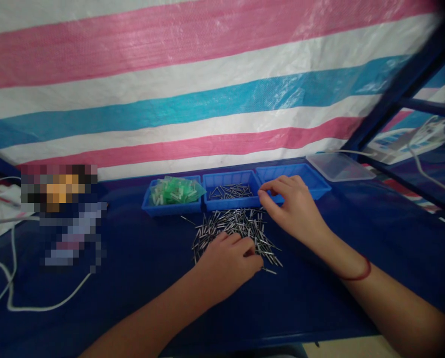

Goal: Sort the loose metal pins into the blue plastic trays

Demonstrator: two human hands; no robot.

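Fingers (278, 185) of my right hand (293, 209) are bent, thumb and forefinger tips drawn close together in front of the place where the middle tray (230, 203) and the right tray (310, 178) meet; whether a pin is pinched there, I cannot tell. The left hand (226, 263) is curled palm down over the near edge of the heap, and its grip is hidden from me too. The pins (241, 223) lie in a loose, criss-crossed heap on the blue bench (140, 303), just in front of the middle tray, with more inside it. One pin lies near my left thumb, and another sits apart at the heap's far left. Green bags (177, 190) fill the left tray (172, 210). Beyond the right tray lies a clear lid (338, 167). White cords (39, 309) loop at the bench's left, and a striped sheet (170, 112) hangs behind.
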